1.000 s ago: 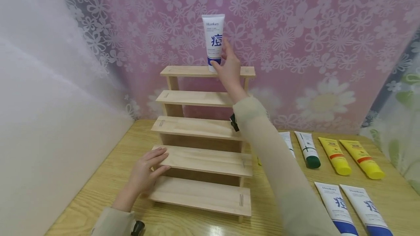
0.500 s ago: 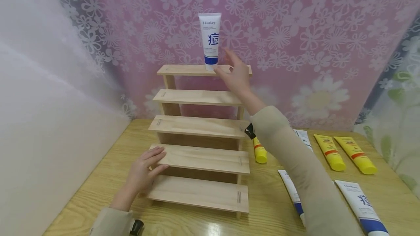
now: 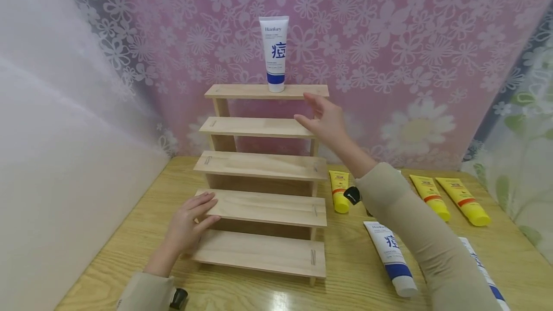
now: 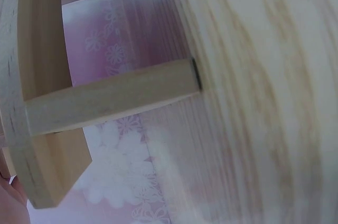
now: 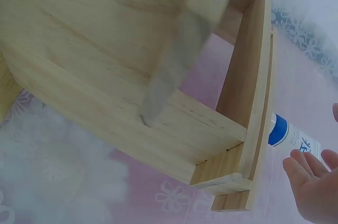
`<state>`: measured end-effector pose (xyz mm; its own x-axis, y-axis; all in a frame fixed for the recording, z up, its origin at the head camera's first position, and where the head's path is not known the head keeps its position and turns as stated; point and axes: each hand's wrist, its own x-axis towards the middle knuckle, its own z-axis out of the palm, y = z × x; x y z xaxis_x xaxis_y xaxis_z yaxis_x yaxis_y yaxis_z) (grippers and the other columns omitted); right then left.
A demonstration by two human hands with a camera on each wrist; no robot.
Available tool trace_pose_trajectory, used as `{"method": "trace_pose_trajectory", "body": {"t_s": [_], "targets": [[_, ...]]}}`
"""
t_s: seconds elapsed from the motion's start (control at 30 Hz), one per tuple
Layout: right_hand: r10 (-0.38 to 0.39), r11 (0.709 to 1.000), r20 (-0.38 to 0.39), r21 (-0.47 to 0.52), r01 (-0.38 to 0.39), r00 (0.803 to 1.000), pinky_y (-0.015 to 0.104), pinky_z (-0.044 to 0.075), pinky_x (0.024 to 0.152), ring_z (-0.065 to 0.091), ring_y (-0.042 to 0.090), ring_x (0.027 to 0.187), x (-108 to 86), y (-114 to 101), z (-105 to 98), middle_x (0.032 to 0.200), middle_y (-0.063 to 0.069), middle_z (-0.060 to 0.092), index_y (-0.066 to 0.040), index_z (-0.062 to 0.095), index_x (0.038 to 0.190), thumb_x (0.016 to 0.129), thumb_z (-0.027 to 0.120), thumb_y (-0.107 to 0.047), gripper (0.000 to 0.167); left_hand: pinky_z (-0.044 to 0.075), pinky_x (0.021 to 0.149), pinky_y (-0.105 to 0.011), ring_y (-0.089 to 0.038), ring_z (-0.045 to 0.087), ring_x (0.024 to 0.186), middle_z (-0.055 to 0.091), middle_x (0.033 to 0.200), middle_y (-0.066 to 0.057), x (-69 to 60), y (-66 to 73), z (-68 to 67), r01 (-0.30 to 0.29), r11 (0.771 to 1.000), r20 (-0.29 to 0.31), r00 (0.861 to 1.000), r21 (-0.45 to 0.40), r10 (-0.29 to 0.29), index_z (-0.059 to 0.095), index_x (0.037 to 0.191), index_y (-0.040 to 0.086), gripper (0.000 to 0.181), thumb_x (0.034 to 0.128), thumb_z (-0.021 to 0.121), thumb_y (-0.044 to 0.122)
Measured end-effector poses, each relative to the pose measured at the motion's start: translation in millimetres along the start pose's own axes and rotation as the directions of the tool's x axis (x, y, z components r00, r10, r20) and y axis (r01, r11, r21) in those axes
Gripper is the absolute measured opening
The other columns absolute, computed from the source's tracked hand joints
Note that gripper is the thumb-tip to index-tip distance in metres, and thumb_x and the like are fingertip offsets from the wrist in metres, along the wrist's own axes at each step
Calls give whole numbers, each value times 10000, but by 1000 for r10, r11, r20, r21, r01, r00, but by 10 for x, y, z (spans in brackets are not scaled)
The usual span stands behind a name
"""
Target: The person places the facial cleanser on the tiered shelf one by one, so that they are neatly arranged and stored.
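A white and blue tube (image 3: 274, 54) stands upright, cap down, on the top shelf (image 3: 233, 91) of a five-tier wooden rack. The right hand (image 3: 326, 121) is in the air to the tube's lower right, fingers apart and holding nothing. In the right wrist view that hand (image 5: 317, 187) shows near the tube (image 5: 296, 138), by the rack's edge (image 5: 256, 92). The left hand (image 3: 187, 222) rests on the left end of the second shelf from the bottom (image 3: 268, 208). Part of the left hand (image 4: 13, 200) shows at the left wrist view's lower left, beside the rack.
Right of the rack, a yellow tube (image 3: 340, 191) lies on the wooden table (image 3: 345, 263). Two more yellow tubes lie further right. A white and blue tube (image 3: 390, 256) lies nearer the front, with another partly behind the right sleeve (image 3: 423, 234). A flowered curtain hangs behind.
The right hand has let go of the tube on the top shelf and moved down and to the right. The left hand has stayed on its shelf. The head view has shifted slightly.
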<state>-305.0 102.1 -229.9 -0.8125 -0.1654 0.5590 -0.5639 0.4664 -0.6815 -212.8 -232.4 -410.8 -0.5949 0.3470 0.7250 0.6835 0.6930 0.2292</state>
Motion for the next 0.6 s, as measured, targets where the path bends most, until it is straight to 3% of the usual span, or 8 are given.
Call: {"method": "trace_pose_trajectory", "body": {"t_s": [0.3,0.47,0.6], "targets": [[-40,997,76,73,35,996,363,402,946,462,266,1123,-435,56,-128,1231,179,485,28,458,1249,795,669,-104,517,412,916,-371,-314,533,1028,597,1098,-145,14,16,-17,-20,1000,-12,1000,17,21,661,1001,-9,407,664,754,200],[-36,999,112,20,33,993,380,421,922,478,253,1105,-682,111,-213,1214,165,504,21,471,1243,797,673,-165,523,420,871,-450,-319,528,1034,594,1105,-143,14,29,-18,-19,1000,-20,1000,15,19,656,1007,-15,416,692,731,247],[-19,999,134,-42,25,991,386,451,884,509,258,1064,-886,216,-291,1153,158,546,12,502,1216,790,681,-188,503,413,887,-428,-315,529,1036,592,1110,-141,9,20,-8,-26,1000,-20,999,14,26,657,1008,-11,427,723,701,305]]}}
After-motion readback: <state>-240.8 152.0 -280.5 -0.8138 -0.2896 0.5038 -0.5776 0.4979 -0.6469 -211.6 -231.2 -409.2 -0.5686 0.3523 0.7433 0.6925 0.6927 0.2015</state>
